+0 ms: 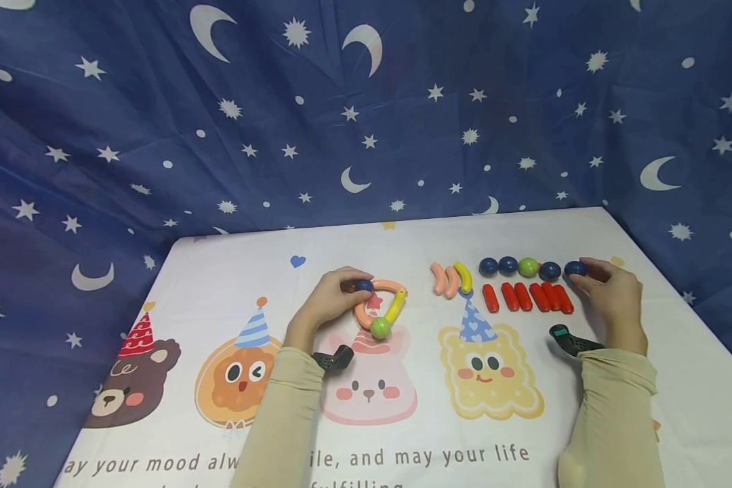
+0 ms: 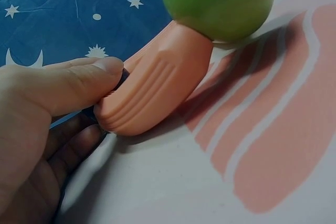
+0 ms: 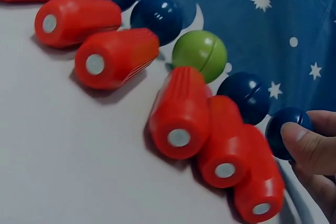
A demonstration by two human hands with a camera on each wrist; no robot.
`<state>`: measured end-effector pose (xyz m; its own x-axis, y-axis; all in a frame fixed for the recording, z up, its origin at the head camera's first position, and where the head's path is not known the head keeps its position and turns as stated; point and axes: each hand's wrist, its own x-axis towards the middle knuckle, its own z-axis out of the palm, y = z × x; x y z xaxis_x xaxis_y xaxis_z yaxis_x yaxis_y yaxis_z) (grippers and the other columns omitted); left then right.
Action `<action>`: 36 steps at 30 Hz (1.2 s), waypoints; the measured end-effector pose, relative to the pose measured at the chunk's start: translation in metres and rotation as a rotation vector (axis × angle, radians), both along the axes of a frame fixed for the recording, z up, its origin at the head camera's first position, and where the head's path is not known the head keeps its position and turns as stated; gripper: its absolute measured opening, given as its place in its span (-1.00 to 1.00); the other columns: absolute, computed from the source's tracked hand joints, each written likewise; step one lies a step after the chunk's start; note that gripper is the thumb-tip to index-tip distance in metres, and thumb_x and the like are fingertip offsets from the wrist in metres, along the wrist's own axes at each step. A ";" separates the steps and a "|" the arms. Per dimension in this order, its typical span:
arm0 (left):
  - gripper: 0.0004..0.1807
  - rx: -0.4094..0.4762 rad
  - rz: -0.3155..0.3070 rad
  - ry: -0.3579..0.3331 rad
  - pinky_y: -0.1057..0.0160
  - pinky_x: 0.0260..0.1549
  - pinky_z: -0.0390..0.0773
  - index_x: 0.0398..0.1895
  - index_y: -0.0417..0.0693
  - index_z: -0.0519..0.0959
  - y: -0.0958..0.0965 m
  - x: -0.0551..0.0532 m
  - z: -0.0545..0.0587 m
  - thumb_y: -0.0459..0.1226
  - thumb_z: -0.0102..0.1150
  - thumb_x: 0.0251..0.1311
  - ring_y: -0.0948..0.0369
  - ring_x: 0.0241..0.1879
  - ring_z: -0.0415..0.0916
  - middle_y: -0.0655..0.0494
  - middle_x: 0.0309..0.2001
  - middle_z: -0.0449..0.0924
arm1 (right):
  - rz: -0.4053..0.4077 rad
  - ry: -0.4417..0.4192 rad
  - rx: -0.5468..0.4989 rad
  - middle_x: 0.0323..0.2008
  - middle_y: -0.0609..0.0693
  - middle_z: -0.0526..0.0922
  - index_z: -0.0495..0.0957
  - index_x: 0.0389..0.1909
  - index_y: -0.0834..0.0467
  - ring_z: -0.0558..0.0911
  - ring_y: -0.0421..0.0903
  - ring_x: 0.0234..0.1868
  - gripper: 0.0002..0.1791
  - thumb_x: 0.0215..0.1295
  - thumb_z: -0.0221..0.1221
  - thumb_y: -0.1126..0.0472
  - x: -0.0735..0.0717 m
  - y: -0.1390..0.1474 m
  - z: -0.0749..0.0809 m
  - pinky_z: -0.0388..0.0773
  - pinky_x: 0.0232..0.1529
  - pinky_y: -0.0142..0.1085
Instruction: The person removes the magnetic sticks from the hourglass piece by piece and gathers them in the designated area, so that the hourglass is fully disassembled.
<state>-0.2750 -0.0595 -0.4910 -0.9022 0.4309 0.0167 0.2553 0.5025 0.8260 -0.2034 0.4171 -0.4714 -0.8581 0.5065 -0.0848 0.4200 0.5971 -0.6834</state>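
My left hand (image 1: 326, 298) pinches a dark blue ball (image 1: 363, 285) between thumb and fingers. That ball sits at one corner of a loop of toy pieces: a curved pink rod (image 2: 157, 85) on the near side, another pink rod (image 1: 388, 285) at the back, a yellow rod (image 1: 396, 306) and a green ball (image 1: 381, 329). In the left wrist view my fingers mostly hide the blue ball. My right hand (image 1: 613, 295) pinches another dark blue ball (image 3: 286, 132) at the right end of a row of balls.
The row holds more blue balls (image 1: 489, 266) and a green ball (image 1: 528, 267). Several red rods (image 1: 491, 298) with pale end discs lie before it. Left of these are two curved pink rods (image 1: 438, 278) and a yellow curved rod (image 1: 462, 277). A starry blue curtain (image 1: 402, 108) hangs behind the printed tablecloth (image 1: 463, 447).
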 end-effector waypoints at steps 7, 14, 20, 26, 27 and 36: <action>-0.66 0.007 -0.008 0.005 0.23 -0.03 0.54 0.01 0.12 0.62 -0.001 -0.001 0.000 -0.17 0.31 0.13 0.23 -0.09 0.52 0.20 0.01 0.58 | 0.006 -0.007 0.010 0.29 0.32 0.35 0.24 0.38 0.07 0.34 0.28 0.29 -0.38 0.34 0.10 0.03 -0.005 0.002 -0.009 0.26 0.30 0.09; -0.66 0.014 -0.023 0.019 0.23 -0.01 0.54 0.02 0.09 0.62 -0.001 -0.002 -0.001 -0.18 0.31 0.13 0.23 -0.08 0.53 0.18 0.01 0.58 | 0.016 -0.017 0.004 0.28 0.31 0.36 0.23 0.39 0.07 0.38 0.25 0.28 -0.37 0.34 0.10 0.02 -0.005 0.001 -0.009 0.28 0.28 0.06; -0.65 0.013 -0.027 0.020 0.24 -0.01 0.54 0.02 0.10 0.62 -0.002 -0.002 -0.001 -0.17 0.31 0.13 0.23 -0.08 0.53 0.20 0.01 0.58 | 0.019 -0.027 -0.035 0.31 0.28 0.34 0.20 0.41 0.01 0.37 0.23 0.29 -0.36 0.34 0.10 0.02 -0.005 0.001 -0.010 0.33 0.26 0.04; -0.65 0.012 -0.020 0.018 0.23 -0.03 0.54 0.02 0.10 0.62 -0.002 -0.002 0.000 -0.19 0.31 0.12 0.23 -0.11 0.52 0.21 0.00 0.58 | 0.019 -0.031 -0.043 0.33 0.27 0.32 0.19 0.41 0.01 0.35 0.23 0.30 -0.35 0.34 0.09 0.00 -0.004 0.000 -0.005 0.32 0.26 0.04; -0.66 0.013 -0.018 0.016 0.24 -0.03 0.54 0.02 0.10 0.62 -0.002 -0.002 0.000 -0.19 0.31 0.13 0.23 -0.11 0.52 0.21 -0.01 0.58 | 0.022 -0.019 -0.030 0.32 0.27 0.33 0.20 0.41 0.03 0.36 0.23 0.30 -0.37 0.35 0.09 0.01 -0.004 -0.001 -0.003 0.32 0.26 0.05; -0.65 0.015 -0.026 0.022 0.24 -0.02 0.53 0.02 0.10 0.62 -0.001 -0.002 -0.001 -0.18 0.31 0.12 0.24 -0.09 0.52 0.21 0.01 0.58 | 0.135 0.166 0.070 0.27 0.22 0.41 0.33 0.33 0.10 0.42 0.18 0.27 -0.42 0.34 0.10 -0.01 -0.005 -0.039 0.050 0.36 0.22 0.04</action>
<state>-0.2774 -0.0609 -0.4925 -0.8903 0.4533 0.0433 0.2862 0.4830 0.8275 -0.2085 0.3781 -0.4211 -0.9177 0.3857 0.0950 0.2179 0.6889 -0.6914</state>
